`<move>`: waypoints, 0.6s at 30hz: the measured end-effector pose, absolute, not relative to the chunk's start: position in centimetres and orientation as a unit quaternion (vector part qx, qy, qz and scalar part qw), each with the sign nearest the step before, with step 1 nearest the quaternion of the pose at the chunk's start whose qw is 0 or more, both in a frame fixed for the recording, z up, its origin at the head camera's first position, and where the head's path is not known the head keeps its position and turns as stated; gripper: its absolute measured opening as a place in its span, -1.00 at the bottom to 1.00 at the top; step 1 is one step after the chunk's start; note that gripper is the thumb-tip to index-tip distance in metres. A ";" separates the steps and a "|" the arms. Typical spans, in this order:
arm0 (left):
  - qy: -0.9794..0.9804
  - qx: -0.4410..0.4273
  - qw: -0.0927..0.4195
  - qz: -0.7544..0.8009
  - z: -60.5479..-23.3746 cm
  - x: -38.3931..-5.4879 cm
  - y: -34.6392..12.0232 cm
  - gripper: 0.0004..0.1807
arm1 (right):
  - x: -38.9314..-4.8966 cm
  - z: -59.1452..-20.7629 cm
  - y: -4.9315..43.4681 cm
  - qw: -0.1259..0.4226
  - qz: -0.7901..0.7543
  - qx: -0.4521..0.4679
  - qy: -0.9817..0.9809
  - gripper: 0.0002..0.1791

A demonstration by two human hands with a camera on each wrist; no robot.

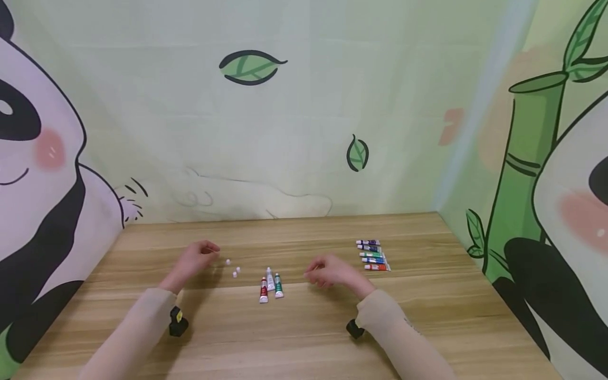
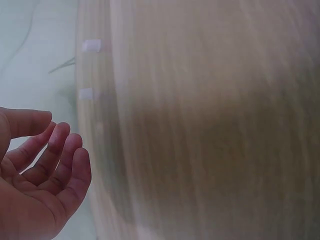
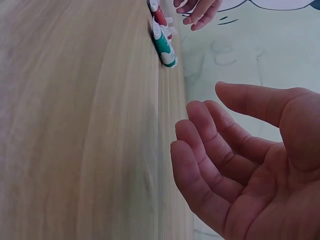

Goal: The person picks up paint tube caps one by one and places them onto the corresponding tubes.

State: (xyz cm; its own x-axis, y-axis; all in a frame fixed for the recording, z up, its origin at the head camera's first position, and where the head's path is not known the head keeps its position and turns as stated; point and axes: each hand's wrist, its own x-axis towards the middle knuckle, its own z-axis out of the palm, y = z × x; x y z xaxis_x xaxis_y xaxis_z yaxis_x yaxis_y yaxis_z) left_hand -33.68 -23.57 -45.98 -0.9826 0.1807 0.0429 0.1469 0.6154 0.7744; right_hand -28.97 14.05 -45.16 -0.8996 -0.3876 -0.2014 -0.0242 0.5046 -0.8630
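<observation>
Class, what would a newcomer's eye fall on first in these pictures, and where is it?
Probably the large cartoon pandas, filling the backdrop at both edges of the head view. On the wooden table, three small tubes lie between the left hand and the right hand, with tiny white pieces to their left. A row of five tubes lies farther right.

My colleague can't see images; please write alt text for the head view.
A person's left hand and right hand hover, empty, over a wooden table, with three small white pieces and three tubes between them. Five more tubes lie lined up at right, before a panda-and-bamboo backdrop.
</observation>
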 end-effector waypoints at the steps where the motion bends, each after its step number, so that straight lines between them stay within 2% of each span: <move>1: 0.899 0.092 0.021 0.427 -46.1 -33.7 -23.6 -0.72 | -29.0 -45.1 14.0 0.189 -0.483 -0.121 0.846 -0.74; 18: 0.922 0.099 0.043 0.373 -47.0 -34.5 -22.7 -0.67 | -29.1 -45.1 13.7 0.199 -0.480 -0.111 0.847 -0.73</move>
State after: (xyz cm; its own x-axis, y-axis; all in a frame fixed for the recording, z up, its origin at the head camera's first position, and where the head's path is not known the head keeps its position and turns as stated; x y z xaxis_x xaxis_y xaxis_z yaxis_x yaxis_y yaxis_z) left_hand -34.45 -22.74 -46.98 -0.9765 0.2152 -0.0060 0.1506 0.7027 0.6954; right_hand -29.11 13.68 -45.06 -0.8960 -0.3795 -0.2308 0.0034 0.5136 -0.8580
